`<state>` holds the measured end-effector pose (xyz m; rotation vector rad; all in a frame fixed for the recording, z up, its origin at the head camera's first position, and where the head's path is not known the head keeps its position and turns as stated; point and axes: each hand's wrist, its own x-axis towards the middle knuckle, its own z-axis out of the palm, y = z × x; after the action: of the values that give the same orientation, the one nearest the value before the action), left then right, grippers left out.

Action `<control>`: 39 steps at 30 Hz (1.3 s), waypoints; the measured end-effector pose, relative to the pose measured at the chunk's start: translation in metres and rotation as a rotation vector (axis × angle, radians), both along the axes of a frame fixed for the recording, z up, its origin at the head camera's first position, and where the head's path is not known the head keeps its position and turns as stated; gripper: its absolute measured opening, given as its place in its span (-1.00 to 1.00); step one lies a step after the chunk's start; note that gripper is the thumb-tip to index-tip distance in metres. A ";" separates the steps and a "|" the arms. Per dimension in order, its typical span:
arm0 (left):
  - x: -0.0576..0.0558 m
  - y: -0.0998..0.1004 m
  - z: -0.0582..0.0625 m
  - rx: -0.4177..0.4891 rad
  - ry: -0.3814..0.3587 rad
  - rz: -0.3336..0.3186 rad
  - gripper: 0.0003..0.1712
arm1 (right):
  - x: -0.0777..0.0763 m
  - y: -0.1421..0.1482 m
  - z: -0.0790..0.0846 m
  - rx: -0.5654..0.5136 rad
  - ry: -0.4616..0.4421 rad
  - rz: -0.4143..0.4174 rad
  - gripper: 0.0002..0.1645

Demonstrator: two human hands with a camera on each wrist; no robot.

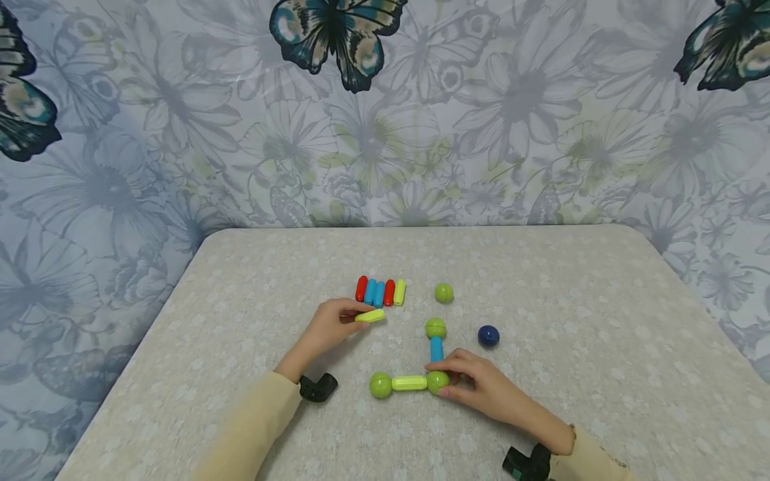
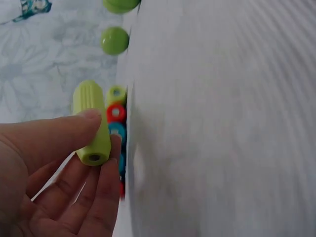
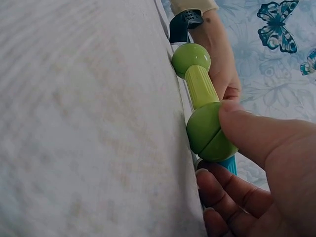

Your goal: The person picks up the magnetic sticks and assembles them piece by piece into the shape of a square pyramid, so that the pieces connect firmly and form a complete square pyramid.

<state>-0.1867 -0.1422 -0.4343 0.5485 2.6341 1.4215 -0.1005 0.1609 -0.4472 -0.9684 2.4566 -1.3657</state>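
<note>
My left hand (image 1: 329, 329) pinches a yellow-green ribbed rod (image 1: 369, 315) between thumb and fingers, close in front of the row of rods. In the left wrist view a dark hole shows in the near end of this rod (image 2: 94, 128). My right hand (image 1: 481, 384) grips the green corner ball (image 1: 437, 383) of an L-shaped piece on the table. From that ball a yellow-green rod (image 1: 409, 383) runs left to another green ball (image 1: 380, 385). A blue rod (image 1: 436, 349) runs away from it to a third green ball (image 1: 436, 327); my fingers partly cover its near end.
Behind my left hand several red, blue and yellow-green rods (image 1: 379, 292) lie side by side. A loose green ball (image 1: 444, 292) sits to their right, and a dark blue ball (image 1: 488, 336) nearer on the right. The patterned tablecloth (image 1: 601, 334) reaches back to a butterfly-print wall.
</note>
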 end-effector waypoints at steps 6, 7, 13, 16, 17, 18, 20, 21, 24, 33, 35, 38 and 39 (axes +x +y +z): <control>-0.003 0.021 -0.002 0.011 -0.011 -0.090 -0.73 | -0.001 0.000 -0.001 -0.005 0.012 0.000 -0.56; -0.003 0.025 -0.003 0.016 -0.014 -0.099 -0.74 | -0.001 0.000 -0.001 -0.006 0.013 0.001 -0.56; -0.005 0.041 -0.008 0.046 -0.037 -0.143 -0.74 | -0.001 0.000 -0.001 -0.012 0.021 0.006 -0.56; -0.005 0.045 -0.011 0.071 -0.053 -0.151 -0.74 | 0.000 -0.001 -0.001 -0.007 0.016 0.004 -0.56; -0.004 0.046 -0.011 0.081 -0.058 -0.150 -0.74 | 0.000 -0.001 -0.001 -0.005 0.012 0.003 -0.56; -0.004 0.046 -0.012 0.087 -0.061 -0.148 -0.74 | -0.001 0.000 -0.001 -0.004 0.011 0.002 -0.57; -0.004 0.047 -0.012 0.098 -0.067 -0.143 -0.73 | -0.001 0.000 -0.001 -0.001 0.009 0.001 -0.57; -0.004 0.047 -0.011 0.104 -0.071 -0.142 -0.73 | -0.001 0.000 -0.001 -0.001 0.010 0.002 -0.57; -0.001 0.049 -0.004 0.118 -0.081 -0.153 -0.73 | -0.001 0.001 -0.001 -0.003 0.019 0.008 -0.57; 0.010 0.050 0.022 0.134 -0.093 -0.201 -0.75 | -0.003 0.003 -0.001 -0.006 0.037 0.041 -0.57; 0.010 0.048 0.022 0.142 -0.100 -0.211 -0.75 | -0.003 0.003 -0.001 -0.011 0.042 0.036 -0.54; 0.010 0.047 0.022 0.144 -0.120 -0.221 -0.73 | -0.008 0.001 0.002 -0.021 0.059 -0.047 -0.52; 0.009 0.046 0.022 0.144 -0.125 -0.224 -0.72 | -0.010 0.000 0.003 -0.016 0.072 -0.096 -0.51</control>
<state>-0.1774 -0.0962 -0.4121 0.7189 2.3053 1.5278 -0.1105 0.1607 -0.4439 -0.9303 2.5805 -1.4048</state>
